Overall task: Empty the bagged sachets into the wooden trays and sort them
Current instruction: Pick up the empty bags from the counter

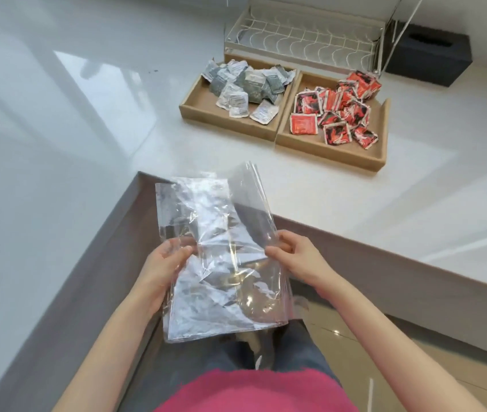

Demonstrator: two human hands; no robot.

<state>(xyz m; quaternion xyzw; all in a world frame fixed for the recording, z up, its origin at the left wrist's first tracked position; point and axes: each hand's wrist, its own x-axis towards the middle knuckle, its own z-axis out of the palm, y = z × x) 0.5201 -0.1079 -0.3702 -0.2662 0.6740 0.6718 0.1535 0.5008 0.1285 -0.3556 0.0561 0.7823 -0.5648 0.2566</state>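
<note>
Both of my hands hold clear plastic bags in front of my body, below the counter's edge. My left hand pinches the left side and my right hand pinches the right side. The bags look crumpled and see-through, and I cannot make out sachets inside. On the counter stand two wooden trays side by side. The left tray holds several grey and white sachets. The right tray holds several red and black sachets.
A white wire dish rack stands just behind the trays, and a black tissue box sits to its right. The white counter forms an inside corner around me, with its grey front edge on my left.
</note>
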